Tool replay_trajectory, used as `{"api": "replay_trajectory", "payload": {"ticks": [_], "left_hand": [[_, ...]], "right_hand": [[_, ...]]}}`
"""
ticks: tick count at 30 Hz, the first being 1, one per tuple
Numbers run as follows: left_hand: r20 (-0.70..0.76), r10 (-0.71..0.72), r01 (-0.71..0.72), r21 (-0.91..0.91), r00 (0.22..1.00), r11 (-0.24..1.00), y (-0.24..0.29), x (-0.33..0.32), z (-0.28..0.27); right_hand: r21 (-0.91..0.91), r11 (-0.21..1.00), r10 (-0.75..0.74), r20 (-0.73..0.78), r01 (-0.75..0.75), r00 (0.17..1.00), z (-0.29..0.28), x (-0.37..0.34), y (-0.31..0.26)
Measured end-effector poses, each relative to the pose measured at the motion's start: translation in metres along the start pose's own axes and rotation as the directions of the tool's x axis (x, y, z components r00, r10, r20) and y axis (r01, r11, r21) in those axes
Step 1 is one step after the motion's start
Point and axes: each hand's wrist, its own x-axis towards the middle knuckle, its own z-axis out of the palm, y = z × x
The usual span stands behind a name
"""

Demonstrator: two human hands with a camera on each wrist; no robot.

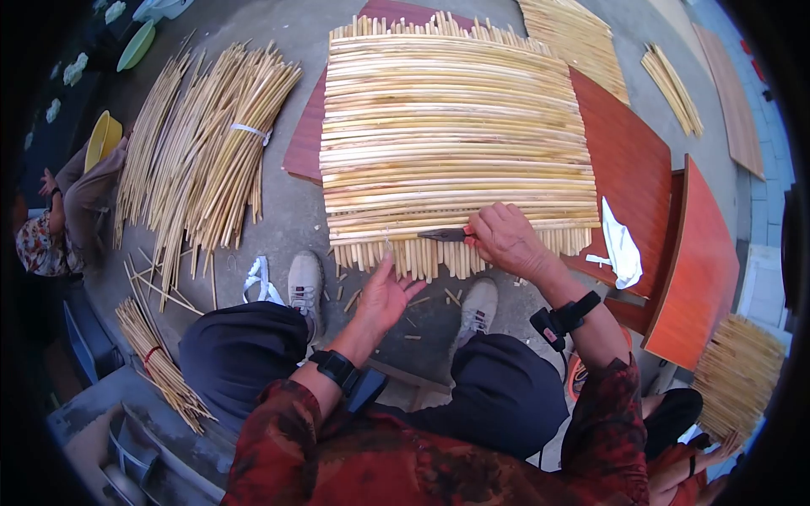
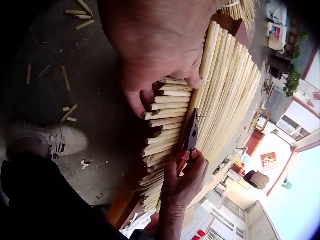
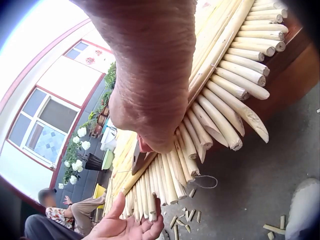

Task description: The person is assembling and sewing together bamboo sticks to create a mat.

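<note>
A panel of pale sticks [image 1: 456, 126] lies across a red-brown board, with short stick ends [image 1: 422, 257] jutting from its near edge. My right hand [image 1: 509, 239] grips red-handled pliers [image 1: 443, 234] whose dark nose points left along the near edge. In the left wrist view the pliers [image 2: 191, 131] lie by a thin wire [image 2: 202, 116]. My left hand [image 1: 386, 295] has its fingers extended at the near edge, left of the pliers; in the right wrist view this hand [image 3: 125, 227] is palm up below the stick ends. A wire loop [image 3: 207, 182] hangs from the edge.
Stick bundles [image 1: 224, 143] lie on the ground at left, a smaller tied one [image 1: 160, 358] nearer. A white cloth [image 1: 620, 246] rests on the red board [image 1: 629, 152] at right. Offcuts [image 1: 353, 299] are scattered near the shoes [image 1: 305, 285]. Other people sit at far left and lower right.
</note>
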Motion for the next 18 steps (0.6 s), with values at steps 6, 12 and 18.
{"api": "replay_trajectory", "payload": {"ticks": [6, 12, 18], "left_hand": [[0.047, 0.022, -0.028, 0.142, 0.999, 0.989, -0.007, 0.013, 0.004], [-0.012, 0.022, -0.020, 0.168, 1.000, 0.986, -0.004, 0.010, 0.003], [0.019, -0.031, 0.027, 0.191, 0.999, 0.981, 0.000, 0.025, -0.011]], "right_hand": [[0.004, 0.998, -0.069, -0.042, 0.069, 0.997, -0.009, 0.006, -0.003], [-0.032, 0.996, -0.081, -0.054, 0.080, 0.995, -0.016, 0.009, -0.014], [-0.012, 0.998, -0.055, -0.029, 0.055, 0.998, -0.024, 0.018, -0.032]]}}
